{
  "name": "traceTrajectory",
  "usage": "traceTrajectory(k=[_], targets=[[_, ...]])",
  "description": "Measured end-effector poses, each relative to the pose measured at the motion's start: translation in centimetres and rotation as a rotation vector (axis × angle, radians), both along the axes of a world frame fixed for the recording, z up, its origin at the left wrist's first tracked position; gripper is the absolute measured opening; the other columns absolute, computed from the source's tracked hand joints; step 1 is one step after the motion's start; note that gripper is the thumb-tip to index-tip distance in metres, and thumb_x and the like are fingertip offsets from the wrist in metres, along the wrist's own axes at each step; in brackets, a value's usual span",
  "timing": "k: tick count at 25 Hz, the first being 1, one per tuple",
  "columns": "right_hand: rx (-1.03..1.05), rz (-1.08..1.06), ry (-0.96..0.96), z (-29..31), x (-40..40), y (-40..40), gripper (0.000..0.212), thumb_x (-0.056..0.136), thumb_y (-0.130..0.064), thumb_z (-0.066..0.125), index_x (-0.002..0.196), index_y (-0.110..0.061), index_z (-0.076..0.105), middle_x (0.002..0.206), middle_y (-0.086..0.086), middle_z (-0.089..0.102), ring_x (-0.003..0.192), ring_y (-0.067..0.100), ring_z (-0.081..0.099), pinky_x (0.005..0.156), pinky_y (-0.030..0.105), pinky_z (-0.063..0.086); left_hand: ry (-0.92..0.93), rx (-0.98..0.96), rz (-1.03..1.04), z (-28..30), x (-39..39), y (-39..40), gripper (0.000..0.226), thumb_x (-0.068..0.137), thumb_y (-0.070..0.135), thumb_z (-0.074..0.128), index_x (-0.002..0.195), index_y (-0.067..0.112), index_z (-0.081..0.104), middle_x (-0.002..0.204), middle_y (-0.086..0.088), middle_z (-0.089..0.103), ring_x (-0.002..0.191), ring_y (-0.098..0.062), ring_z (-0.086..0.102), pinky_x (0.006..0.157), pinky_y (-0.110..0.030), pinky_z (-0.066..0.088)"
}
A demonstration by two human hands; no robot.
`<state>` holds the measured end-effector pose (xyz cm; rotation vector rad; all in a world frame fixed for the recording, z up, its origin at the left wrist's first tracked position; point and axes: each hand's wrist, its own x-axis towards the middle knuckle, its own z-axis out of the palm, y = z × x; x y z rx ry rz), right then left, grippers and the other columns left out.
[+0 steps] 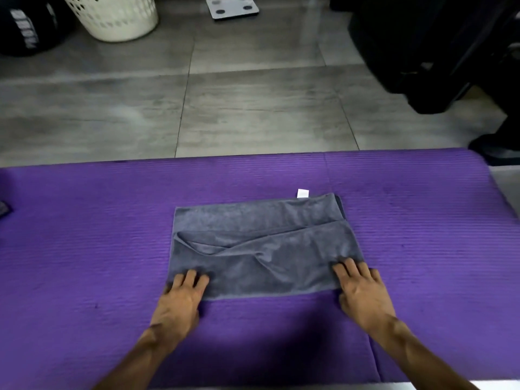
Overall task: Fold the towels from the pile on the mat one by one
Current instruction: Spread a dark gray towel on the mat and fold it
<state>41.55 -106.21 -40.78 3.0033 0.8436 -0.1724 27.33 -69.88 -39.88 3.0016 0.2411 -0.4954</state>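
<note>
A grey towel [261, 243] lies folded on the purple mat [84, 249], roughly rectangular, with a diagonal crease across its middle and a white label [302, 193] sticking out at its far edge. My left hand [183, 296] rests on the towel's near left corner with fingers spread on the cloth. My right hand [363, 288] lies on the near right corner, fingers straight on the fabric. Whether either thumb pinches the edge is hidden.
A bit of dark cloth [4, 208] shows at the mat's far left edge. Beyond the mat is grey tiled floor with a white perforated laundry basket [112, 15], a bathroom scale [232, 7], a black bag [25, 26] and dark furniture [436, 52] at the right.
</note>
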Motion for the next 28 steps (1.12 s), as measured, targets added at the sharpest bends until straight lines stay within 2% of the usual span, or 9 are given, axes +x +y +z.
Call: traceTrajectory(k=[5, 8, 10, 13, 17, 19, 21, 24, 28], targets=[[-0.054, 0.009, -0.076, -0.2, 1.1, 0.9, 0.044, 0.054, -0.010, 0.081, 0.096, -0.012, 0.066, 0.095, 0.008, 0.062, 0.073, 0.031, 0.059, 0.062, 0.045, 0.051, 0.099, 0.070, -0.054, 0.7, 1.4, 0.6, 0.074, 0.028, 0.013, 0.089, 0.100, 0.016, 0.069, 0.099, -0.002, 0.065, 0.081, -0.027, 0.068, 0.054, -0.037, 0.059], [-0.048, 0.024, -0.082, 0.2, 1.3, 0.5, 0.041, 0.055, -0.010, 0.080, 0.092, -0.013, 0.064, 0.091, 0.008, 0.062, 0.073, 0.032, 0.060, 0.061, 0.045, 0.050, 0.120, 0.060, -0.047, 2.0, 2.2, 0.0, 0.058, 0.084, 0.012, 0.062, 0.140, 0.018, 0.047, 0.144, -0.003, 0.047, 0.130, -0.025, 0.048, 0.100, -0.037, 0.047], [-0.006, 0.039, -0.092, 0.6, 0.7, -0.5, 0.043, 0.052, -0.015, 0.080, 0.091, -0.015, 0.062, 0.089, 0.005, 0.061, 0.074, 0.030, 0.061, 0.062, 0.043, 0.050, 0.240, 0.017, -0.093, 2.5, 2.2, 0.0, 0.057, 0.091, 0.012, 0.050, 0.146, 0.019, 0.038, 0.152, -0.002, 0.037, 0.139, -0.021, 0.037, 0.112, -0.029, 0.032], [0.011, 0.160, -0.055, 0.5, -2.6, -3.4, 0.044, 0.055, -0.031, 0.066, 0.096, -0.021, 0.051, 0.092, 0.001, 0.059, 0.078, 0.026, 0.062, 0.071, 0.040, 0.041, 0.298, -0.206, -0.242, 2.8, 0.1, 0.9, 0.044, 0.082, 0.010, 0.056, 0.119, 0.033, 0.058, 0.125, 0.002, 0.059, 0.118, -0.024, 0.053, 0.100, -0.029, 0.039], [0.027, 0.208, 0.039, 1.0, -5.0, -5.2, 0.049, 0.049, -0.031, 0.067, 0.096, -0.024, 0.055, 0.096, 0.001, 0.065, 0.087, 0.028, 0.068, 0.066, 0.041, 0.052, 0.473, -0.379, -0.243, 3.0, -1.6, 2.3, 0.028, 0.069, 0.014, 0.061, 0.081, 0.032, 0.043, 0.078, 0.019, 0.047, 0.078, -0.010, 0.050, 0.063, -0.019, 0.035], [0.088, 0.132, 0.020, 1.7, -3.1, -3.9, 0.038, 0.064, -0.031, 0.049, 0.097, -0.021, 0.064, 0.098, 0.002, 0.066, 0.086, 0.030, 0.067, 0.066, 0.045, 0.056, 0.276, -0.363, -0.110, 2.5, -0.3, 3.2, 0.029, 0.070, 0.019, 0.062, 0.089, 0.033, 0.046, 0.078, 0.015, 0.055, 0.074, -0.012, 0.055, 0.066, -0.024, 0.043], [0.083, 0.071, 0.015, 2.3, -0.5, -2.0, 0.049, 0.069, -0.026, 0.055, 0.116, -0.018, 0.064, 0.119, 0.003, 0.063, 0.098, 0.030, 0.061, 0.078, 0.046, 0.053, 0.026, -0.283, -0.052, 1.8, 0.9, 3.9, 0.041, 0.071, 0.016, 0.065, 0.103, 0.037, 0.051, 0.098, 0.005, 0.063, 0.091, -0.021, 0.062, 0.081, -0.028, 0.048], [0.043, -0.004, 0.208, 2.2, 2.8, -0.6, 0.053, 0.080, -0.021, 0.066, 0.131, -0.020, 0.056, 0.134, 0.000, 0.058, 0.116, 0.029, 0.055, 0.094, 0.044, 0.042, 0.059, -0.084, -0.067, 1.0, 2.1, 3.7, 0.057, 0.077, 0.017, 0.065, 0.132, 0.026, 0.051, 0.134, 0.002, 0.049, 0.122, -0.024, 0.050, 0.101, -0.035, 0.042], [0.209, -0.094, 0.368, 2.5, 5.1, -1.2, 0.012, 0.084, -0.016, 0.070, 0.090, -0.021, 0.061, 0.089, 0.002, 0.067, 0.087, 0.027, 0.063, 0.077, 0.032, 0.040, -0.044, -0.175, -0.042, 1.1, 3.0, 4.3, 0.020, 0.075, 0.015, 0.071, 0.089, 0.024, 0.060, 0.100, 0.005, 0.060, 0.097, -0.024, 0.062, 0.081, -0.034, 0.047]])
